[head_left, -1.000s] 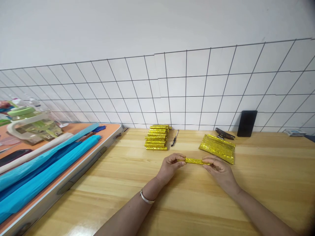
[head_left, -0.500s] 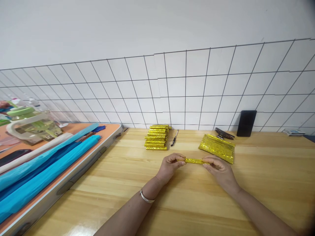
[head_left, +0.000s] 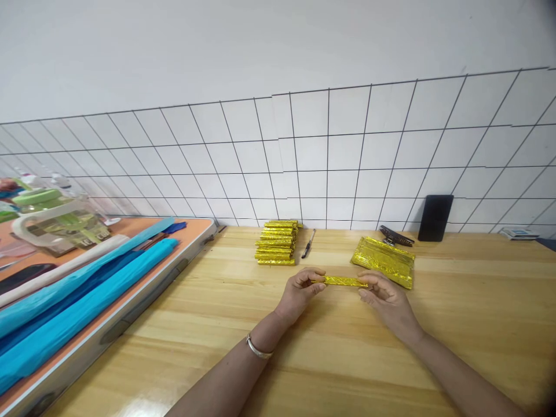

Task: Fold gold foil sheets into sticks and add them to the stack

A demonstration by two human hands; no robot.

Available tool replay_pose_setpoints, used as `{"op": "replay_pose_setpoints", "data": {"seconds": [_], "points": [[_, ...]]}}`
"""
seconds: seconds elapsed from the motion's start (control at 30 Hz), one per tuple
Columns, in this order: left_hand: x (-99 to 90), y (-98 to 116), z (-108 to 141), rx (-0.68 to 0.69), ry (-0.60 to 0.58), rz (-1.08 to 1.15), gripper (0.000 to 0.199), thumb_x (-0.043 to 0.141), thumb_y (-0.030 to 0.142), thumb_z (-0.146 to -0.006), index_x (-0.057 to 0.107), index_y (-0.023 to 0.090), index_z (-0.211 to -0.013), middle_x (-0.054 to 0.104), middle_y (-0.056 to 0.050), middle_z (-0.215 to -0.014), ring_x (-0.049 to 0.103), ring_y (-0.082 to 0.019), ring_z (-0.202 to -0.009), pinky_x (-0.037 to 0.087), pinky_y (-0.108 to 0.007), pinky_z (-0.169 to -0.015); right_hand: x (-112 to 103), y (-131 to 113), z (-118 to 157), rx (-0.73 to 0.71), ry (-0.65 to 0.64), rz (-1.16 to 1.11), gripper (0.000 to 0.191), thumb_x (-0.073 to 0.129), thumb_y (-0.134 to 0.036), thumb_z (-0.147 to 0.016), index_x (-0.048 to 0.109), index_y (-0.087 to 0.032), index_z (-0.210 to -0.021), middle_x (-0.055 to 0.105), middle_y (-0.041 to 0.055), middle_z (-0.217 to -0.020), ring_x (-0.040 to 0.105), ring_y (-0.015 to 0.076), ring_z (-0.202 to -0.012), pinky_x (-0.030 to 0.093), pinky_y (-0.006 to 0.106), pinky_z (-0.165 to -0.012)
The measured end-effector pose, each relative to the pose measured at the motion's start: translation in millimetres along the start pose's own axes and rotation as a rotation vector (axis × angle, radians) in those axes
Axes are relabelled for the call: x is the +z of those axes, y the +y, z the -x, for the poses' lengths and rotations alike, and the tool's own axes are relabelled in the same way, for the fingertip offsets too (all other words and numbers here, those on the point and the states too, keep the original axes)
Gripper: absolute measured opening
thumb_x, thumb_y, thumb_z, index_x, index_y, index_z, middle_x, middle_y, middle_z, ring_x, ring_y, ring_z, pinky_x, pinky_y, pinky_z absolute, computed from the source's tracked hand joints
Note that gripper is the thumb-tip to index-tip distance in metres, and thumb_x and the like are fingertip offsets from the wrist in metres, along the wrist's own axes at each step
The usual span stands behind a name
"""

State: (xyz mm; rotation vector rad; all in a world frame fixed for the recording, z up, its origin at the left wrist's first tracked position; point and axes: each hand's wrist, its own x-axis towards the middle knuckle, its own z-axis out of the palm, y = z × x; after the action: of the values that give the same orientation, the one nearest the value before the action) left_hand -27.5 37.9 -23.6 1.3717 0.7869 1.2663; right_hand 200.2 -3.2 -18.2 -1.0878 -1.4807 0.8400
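A narrow strip of gold foil (head_left: 343, 281) is stretched level between my two hands, just above the wooden table. My left hand (head_left: 304, 286) pinches its left end between thumb and fingers. The right end lies in the grip of my right hand (head_left: 382, 295), with thumb and fingertips round it. Behind my left hand sits a stack of gold foil strips (head_left: 275, 243). A wider folded gold foil packet (head_left: 384, 260) lies just behind my right hand.
A pen (head_left: 308, 244) lies right of the stack. Behind the packet is a black clip (head_left: 397, 236), and a black phone (head_left: 435, 218) leans against the wall. At left, an orange-topped board (head_left: 197, 227) carries blue rolls (head_left: 108, 286) and a green-lidded jar (head_left: 37, 198).
More of the foil strip shows between my hands, and it looks flatter and slightly higher. The fingers of my right hand have shifted a little at its end.
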Motion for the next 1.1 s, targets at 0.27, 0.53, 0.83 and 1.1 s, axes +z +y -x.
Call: {"op": "replay_pose_setpoints", "data": {"seconds": [0.27, 0.53, 0.83, 1.1], "points": [[1.9, -2.3, -0.5, 0.015, -0.016, 0.019, 0.019, 0.075, 0.028, -0.065, 0.066, 0.014, -0.073, 0.062, -0.008, -0.101, 0.057, -0.017, -0.089, 0.045, -0.029, -0.078, 0.6, 5.6, 0.7, 0.202, -0.028, -0.101, 0.043, 0.064, -0.040, -0.077, 0.055, -0.018, -0.113, 0.062, 0.0004, -0.070, 0.058, 0.0142, -0.065, 0.049, 0.028, -0.062], [3.2, -0.2, 0.5, -0.036, -0.031, 0.076, 0.034, 0.075, 0.029, -0.066, 0.064, 0.015, -0.095, 0.062, -0.006, -0.090, 0.056, -0.014, -0.079, 0.046, -0.025, -0.070, 2.9, 10.3, 0.6, 0.205, 0.007, -0.121, 0.040, 0.068, -0.039, -0.073, 0.058, -0.018, -0.106, 0.061, -0.0003, -0.069, 0.058, 0.0134, -0.063, 0.048, 0.029, -0.062], [3.1, -3.4, -0.4, -0.046, -0.010, 0.086, 0.027, 0.077, 0.030, -0.063, 0.066, 0.014, -0.082, 0.065, -0.008, -0.096, 0.058, -0.016, -0.083, 0.046, -0.028, -0.073, 2.2, 10.0, 2.3, 0.184, -0.058, -0.089, 0.036, 0.066, -0.036, -0.075, 0.059, -0.017, -0.104, 0.061, 0.0003, -0.068, 0.056, 0.0134, -0.063, 0.046, 0.028, -0.060], [3.0, -3.7, -0.4, -0.088, -0.005, 0.104, 0.025, 0.078, 0.030, -0.060, 0.066, 0.014, -0.075, 0.066, -0.007, -0.094, 0.060, -0.015, -0.078, 0.048, -0.027, -0.069, 3.6, 16.3, 1.6, 0.124, -0.010, -0.082, 0.027, 0.067, -0.034, -0.074, 0.062, -0.018, -0.096, 0.059, 0.0002, -0.072, 0.055, 0.0123, -0.061, 0.046, 0.026, -0.056]]}}
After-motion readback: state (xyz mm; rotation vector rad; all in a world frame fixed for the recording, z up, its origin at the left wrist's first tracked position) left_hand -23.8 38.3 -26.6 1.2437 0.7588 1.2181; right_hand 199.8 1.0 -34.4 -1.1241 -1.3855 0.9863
